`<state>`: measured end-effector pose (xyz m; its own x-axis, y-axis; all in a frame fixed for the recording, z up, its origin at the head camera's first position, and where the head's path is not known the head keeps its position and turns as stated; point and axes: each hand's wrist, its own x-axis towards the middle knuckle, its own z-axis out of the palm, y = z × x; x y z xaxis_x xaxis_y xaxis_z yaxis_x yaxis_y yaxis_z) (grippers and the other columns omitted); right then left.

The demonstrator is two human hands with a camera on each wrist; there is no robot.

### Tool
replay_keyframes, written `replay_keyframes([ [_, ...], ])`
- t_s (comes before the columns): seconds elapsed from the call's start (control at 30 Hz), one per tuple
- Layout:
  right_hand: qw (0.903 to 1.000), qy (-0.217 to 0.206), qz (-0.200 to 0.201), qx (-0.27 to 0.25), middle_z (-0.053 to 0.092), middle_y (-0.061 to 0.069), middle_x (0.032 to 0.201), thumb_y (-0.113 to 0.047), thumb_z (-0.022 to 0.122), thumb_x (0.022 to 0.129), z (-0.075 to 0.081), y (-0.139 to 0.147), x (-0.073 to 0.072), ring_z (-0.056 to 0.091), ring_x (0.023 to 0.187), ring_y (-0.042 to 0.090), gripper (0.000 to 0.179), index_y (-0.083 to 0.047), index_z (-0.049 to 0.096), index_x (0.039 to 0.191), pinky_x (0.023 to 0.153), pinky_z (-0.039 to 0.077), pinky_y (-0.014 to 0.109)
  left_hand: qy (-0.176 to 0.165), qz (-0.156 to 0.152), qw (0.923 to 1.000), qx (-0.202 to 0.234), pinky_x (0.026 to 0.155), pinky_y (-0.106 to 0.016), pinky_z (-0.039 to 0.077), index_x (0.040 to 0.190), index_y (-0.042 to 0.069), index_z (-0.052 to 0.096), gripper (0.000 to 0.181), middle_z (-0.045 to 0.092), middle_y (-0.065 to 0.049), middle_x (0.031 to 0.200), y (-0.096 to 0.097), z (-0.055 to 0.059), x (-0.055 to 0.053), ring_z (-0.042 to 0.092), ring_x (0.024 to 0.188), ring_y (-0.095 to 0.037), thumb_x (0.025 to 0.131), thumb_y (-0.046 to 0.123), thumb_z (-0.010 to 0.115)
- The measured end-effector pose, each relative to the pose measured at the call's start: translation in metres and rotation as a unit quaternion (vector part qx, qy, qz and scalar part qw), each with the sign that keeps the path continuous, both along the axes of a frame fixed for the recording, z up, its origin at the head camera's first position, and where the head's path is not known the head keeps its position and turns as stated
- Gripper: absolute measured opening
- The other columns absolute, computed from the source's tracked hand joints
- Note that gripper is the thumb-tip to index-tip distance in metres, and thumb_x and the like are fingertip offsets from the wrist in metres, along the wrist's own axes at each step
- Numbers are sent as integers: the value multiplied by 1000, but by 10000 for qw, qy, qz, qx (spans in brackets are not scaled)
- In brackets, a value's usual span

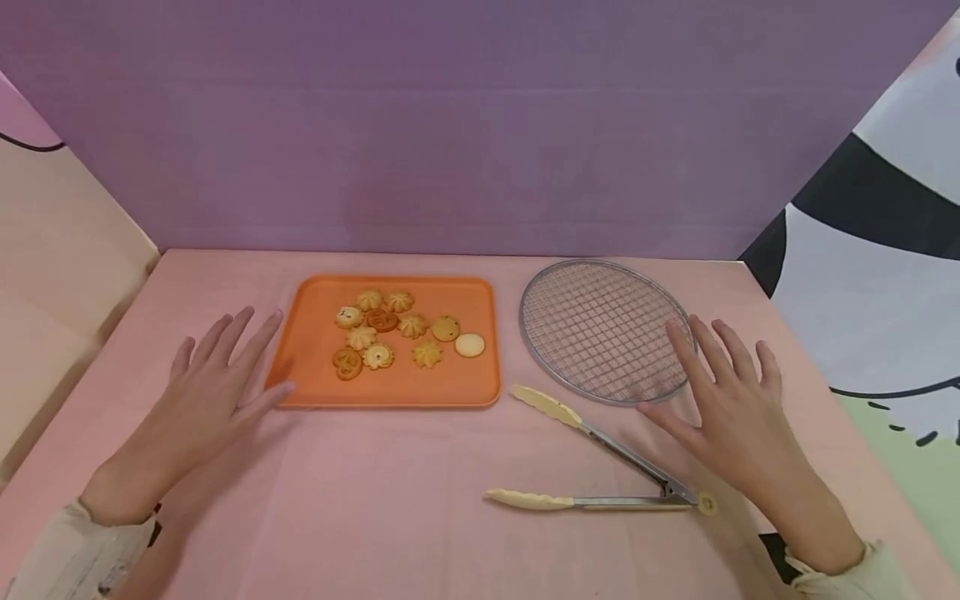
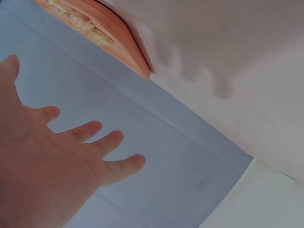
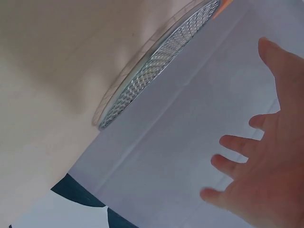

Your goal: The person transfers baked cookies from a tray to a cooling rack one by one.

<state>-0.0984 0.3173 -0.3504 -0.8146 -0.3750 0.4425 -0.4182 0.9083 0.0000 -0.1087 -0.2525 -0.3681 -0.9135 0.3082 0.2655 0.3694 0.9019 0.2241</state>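
You're keeping both hands released. Left hand (image 1: 217, 379) is hovering at the left of the frame, fingers spread, thumb overlapping the lower-left corner of the tray (image 1: 450, 387); left wrist view is showing it apart from the tray. Right hand (image 1: 738, 417) is hovering at the right, fingers spread, fingertips overlapping the right rim of the rack (image 1: 600, 329); right wrist view is showing it apart too. Orange tray is lying left of centre, carrying eleven cookies (image 1: 412, 326): two pretzel-shaped, a plain pale round sitting furthest right. Round mesh rack is lying flat, right of centre, near the tray. Tongs (image 1: 622, 450) are lying lower right of centre, arms splayed, pale tips pointing left, hinge end sitting near your right hand. Pink table (image 1: 375, 500) is running back to a purple wall (image 1: 450, 150) filling the top.
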Motion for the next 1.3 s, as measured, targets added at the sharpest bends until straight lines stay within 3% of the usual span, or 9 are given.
replay_keyframes([
  [0.17, 9989, -219, 362, -215, 34, 24, 155, -62, 59, 91, -3, -4, -2, 30, 140, 46, 90, -11, 26, 158, 110, 25, 65, 18, -168, 9995, 277, 101, -72, 29, 160, 21, 20, 77, 31, -27, 152, 3, 3, 0, 34, 133, -52, 97, 41, 61],
  [0.37, 9946, -826, 489, -395, 43, 25, 146, -33, 78, 86, -5, -12, 0, 44, 129, 46, 82, -7, 38, 152, 102, 39, 64, -920, -98, 9894, 1122, 102, -70, 33, 161, 25, 16, 74, 36, -24, 151, 6, 10, -1, 35, 135, -46, 101, 40, 57],
  [0.5, 9883, -1396, 434, -444, 55, 26, 131, -35, 74, 90, -4, -20, 3, 55, 118, 45, 63, -1, 53, 139, 93, 47, 63, -1167, -115, 9794, 1645, 95, -63, 44, 159, 16, 23, 67, 47, -23, 139, 2, 11, -5, 50, 123, -40, 103, 34, 55],
  [0.63, 9810, -1856, 404, -393, 63, 25, 122, -39, 67, 95, -2, -27, 5, 62, 110, 43, 53, 0, 62, 130, 88, 51, 62, -1105, 28, 9787, 1728, 85, -57, 52, 148, 1, 38, 56, 59, -25, 121, -6, 9, -13, 62, 105, -39, 104, 31, 53],
  [0.83, 9798, -1908, 575, -153, 67, 19, 114, -38, 69, 93, -2, -36, 12, 66, 103, 35, 47, -1, 67, 122, 84, 55, 53, -1476, 272, 9733, 1735, 65, -33, 55, 135, -3, 49, 44, 68, -16, 95, -17, 9, -22, 67, 78, -25, 104, 28, 53],
  [0.97, 9786, -1869, 857, 87, 68, 12, 102, -37, 72, 92, -2, -42, 16, 67, 90, 26, 39, -3, 69, 111, 77, 58, 46, -1775, 180, 9674, 1796, 56, -25, 52, 131, -4, 52, 35, 67, -6, 75, -22, 8, -27, 62, 60, -15, 105, 20, 51],
  [1.07, 9768, -1806, 1097, 337, 66, 1, 90, -41, 73, 90, -3, -45, 18, 63, 79, 17, 35, -8, 69, 101, 70, 56, 39, -2337, 85, 9490, 2115, 55, -28, 55, 132, -5, 49, 33, 66, -7, 73, -23, 5, -33, 61, 58, -16, 105, 15, 49],
  [1.2, 9689, -2222, 953, 537, 65, -4, 93, -66, 66, 84, -3, -48, 22, 62, 86, 18, 58, -12, 70, 105, 80, 52, 46, -3165, 162, 9129, 2573, 58, -33, 59, 133, -6, 46, 34, 65, -11, 74, -24, 2, -38, 65, 62, -24, 105, 12, 49],
  [1.3, 9615, -2605, 694, 532, 65, 0, 105, -80, 60, 76, -4, -48, 25, 61, 100, 24, 80, -11, 70, 114, 89, 47, 54, -3387, 243, 9039, 2600, 60, -34, 59, 132, -6, 47, 33, 65, -11, 74, -23, 1, -41, 66, 64, -26, 105, 12, 48],
])
